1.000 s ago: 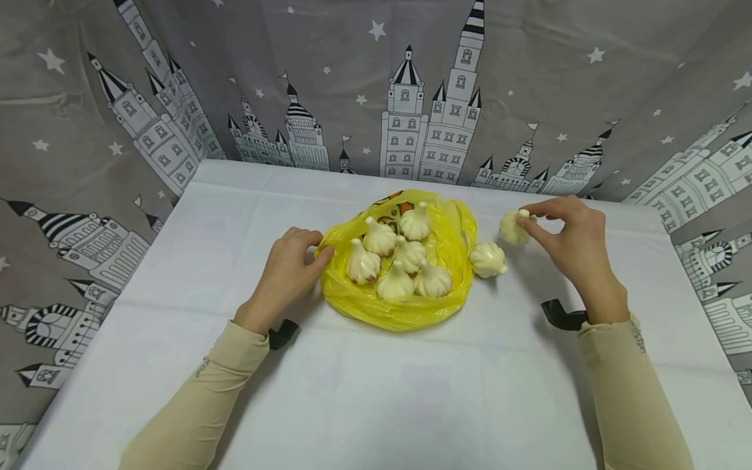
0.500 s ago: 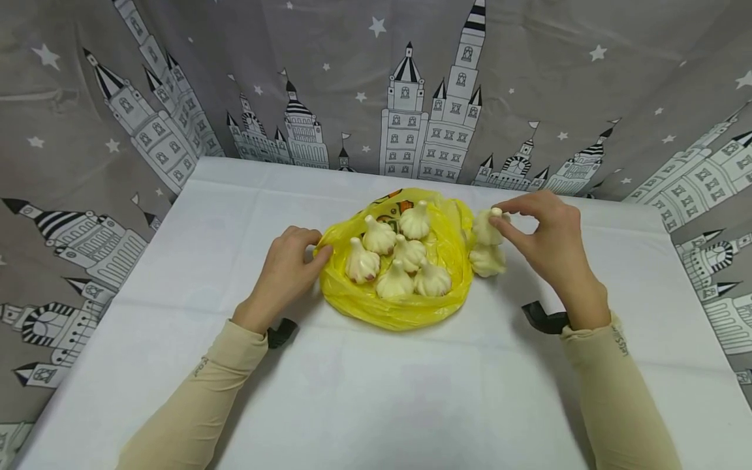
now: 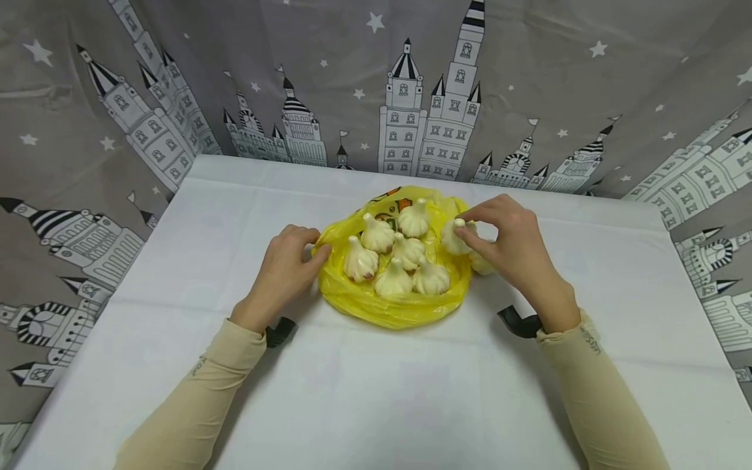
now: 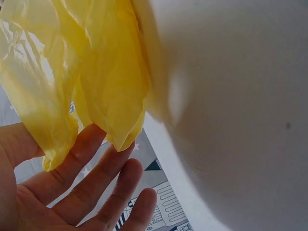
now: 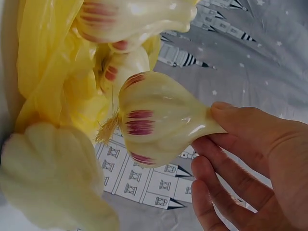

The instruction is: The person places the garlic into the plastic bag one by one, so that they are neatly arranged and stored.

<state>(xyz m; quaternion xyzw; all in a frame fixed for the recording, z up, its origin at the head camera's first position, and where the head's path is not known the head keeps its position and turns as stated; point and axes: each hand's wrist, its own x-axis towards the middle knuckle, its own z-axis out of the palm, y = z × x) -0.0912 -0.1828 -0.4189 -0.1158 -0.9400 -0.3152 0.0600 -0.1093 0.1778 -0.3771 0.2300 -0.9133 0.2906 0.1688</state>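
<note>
A yellow plastic bag (image 3: pixel 393 314) lies spread on the table with its mouth facing up and several garlic bulbs (image 3: pixel 393 281) inside. My left hand (image 3: pixel 288 267) pinches the bag's left rim between thumb and index finger; in the left wrist view the other fingers are spread apart. By its stem, my right hand (image 3: pixel 514 238) pinches a garlic bulb (image 5: pixel 159 118) with purple streaks and a tuft of roots. That bulb hangs over the bag's right side. Outside the bag, one more garlic bulb (image 5: pixel 53 173) rests against the right rim, partly hidden by my right hand in the head view.
A white cloth (image 3: pixel 376 391) covers the table. Behind and at both sides hangs a grey curtain (image 3: pixel 341 39) printed with castles and stars. Black wrist mounts (image 3: pixel 519 322) stick out at both sleeves.
My right hand has carried its garlic bulb leftward, from the table right of the bag to over the bag's right side. My left hand has kept its hold on the rim.
</note>
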